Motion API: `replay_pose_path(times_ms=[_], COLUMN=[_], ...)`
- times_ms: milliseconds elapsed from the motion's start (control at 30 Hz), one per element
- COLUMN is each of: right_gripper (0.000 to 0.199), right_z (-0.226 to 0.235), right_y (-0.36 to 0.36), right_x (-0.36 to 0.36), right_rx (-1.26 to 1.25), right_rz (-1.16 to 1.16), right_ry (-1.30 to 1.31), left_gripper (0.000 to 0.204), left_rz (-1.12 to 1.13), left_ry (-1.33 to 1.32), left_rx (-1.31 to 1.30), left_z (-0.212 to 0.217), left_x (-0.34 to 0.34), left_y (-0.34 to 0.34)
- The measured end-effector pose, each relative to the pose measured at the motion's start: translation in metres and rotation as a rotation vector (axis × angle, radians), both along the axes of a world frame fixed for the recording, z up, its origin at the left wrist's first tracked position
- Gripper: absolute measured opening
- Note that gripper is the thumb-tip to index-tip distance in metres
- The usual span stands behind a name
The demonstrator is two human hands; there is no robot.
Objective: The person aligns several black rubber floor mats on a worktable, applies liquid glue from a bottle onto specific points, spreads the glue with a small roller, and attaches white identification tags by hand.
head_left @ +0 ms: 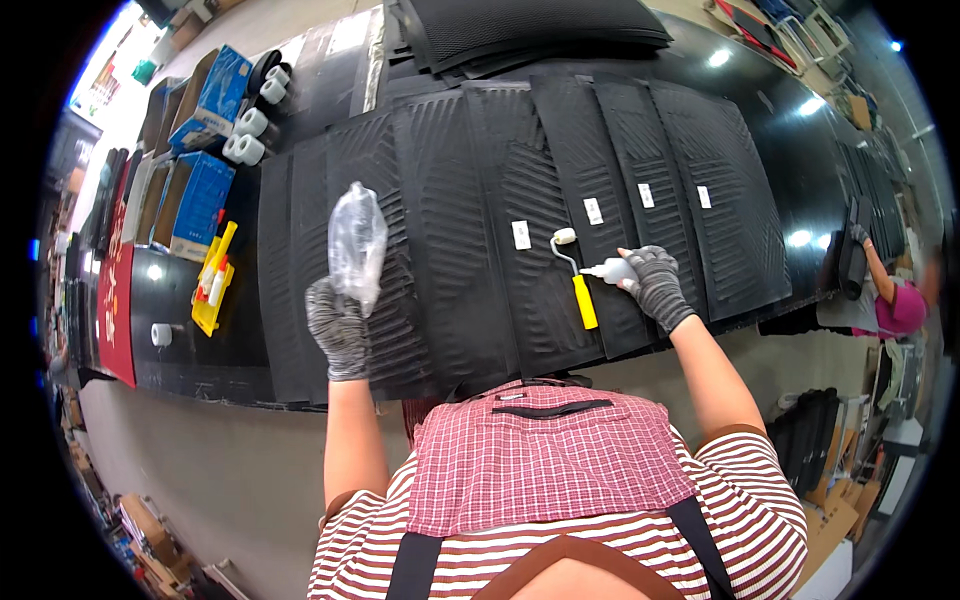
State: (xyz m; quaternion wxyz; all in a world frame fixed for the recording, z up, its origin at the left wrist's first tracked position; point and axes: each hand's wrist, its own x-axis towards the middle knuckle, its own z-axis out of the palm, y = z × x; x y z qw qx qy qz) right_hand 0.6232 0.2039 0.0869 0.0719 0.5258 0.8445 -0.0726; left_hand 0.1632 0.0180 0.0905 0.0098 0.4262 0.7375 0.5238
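My left hand (338, 330), in a grey striped glove, is closed on the lower end of a clear plastic bag (357, 245) held above the black ribbed mats. What is inside the bag I cannot make out. My gloved right hand (659, 285) grips a small white squeeze bottle (612, 270), its nozzle pointing left. Beside that nozzle a small paint roller (584, 300) with a yellow handle and white head lies on the mats. Several ribbed black mats (440, 200) overlap in a row across the table. Small white labels (520, 235) sit on some of them.
At the left stand blue cardboard boxes (205, 205), white rolls (250, 123) and a yellow tray (206, 312) with tools in it. One more white roll (161, 334) is near the front edge. Stacked black mats (530, 30) lie at the back. A co-worker (900, 308) is at the far right.
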Motion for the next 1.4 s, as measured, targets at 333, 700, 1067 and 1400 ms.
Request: replay_pose_path(times_ms=[333,700,1067,1400], right_gripper=[0.047,0.044,0.037,0.033], right_z=[0.056,0.039,0.033,0.011], right_y=[-0.008,-0.001,-0.001,0.012], right_x=[-0.049,-0.158,-0.241,-0.267], right_rx=[-0.673,-1.039,-0.531,-0.229], right_rz=[-0.359,-0.539,-0.233,-0.012], right_ry=[1.122,1.645,1.198,1.124], left_gripper=[0.033,0.037,0.037,0.037], left_rz=[-0.051,-0.022,-0.021,0.001], left_ry=[0.361,0.357,0.348,0.349], left_rx=[-0.328,-0.389,-0.370,-0.358], left_z=[-0.055,-0.073,-0.073,-0.071], left_x=[-0.008,0.003,0.003,0.004], left_y=[0.003,0.008,0.008,0.008])
